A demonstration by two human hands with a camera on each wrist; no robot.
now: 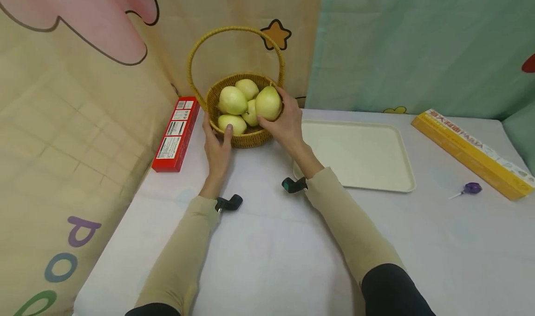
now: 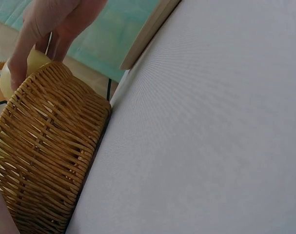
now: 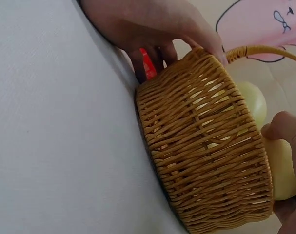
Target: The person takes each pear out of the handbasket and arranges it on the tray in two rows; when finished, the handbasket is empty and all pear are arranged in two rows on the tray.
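Note:
A wicker basket (image 1: 250, 141) with a tall hooped handle stands at the back of the table, holding several pale yellow-green pears (image 1: 233, 100). My left hand (image 1: 218, 151) holds the basket's left front side, thumb over the rim and fingers along the outer wall. In the right wrist view, the left hand (image 3: 152, 22) shows against that wall. My right hand (image 1: 289, 123) grips the rightmost pear (image 1: 268, 103) between thumb and fingers, at the basket's right rim. The left wrist view shows this pear (image 2: 36, 61) partly, above the woven side.
Left of the basket lies a red box (image 1: 175, 134) with white labels. A cream tray (image 1: 363, 155) lies to the right, its near-left part behind my right forearm. Farther right are a purple-wrapped lollipop (image 1: 473, 188) and a long yellow box (image 1: 472, 153). Printed curtains hang behind the table.

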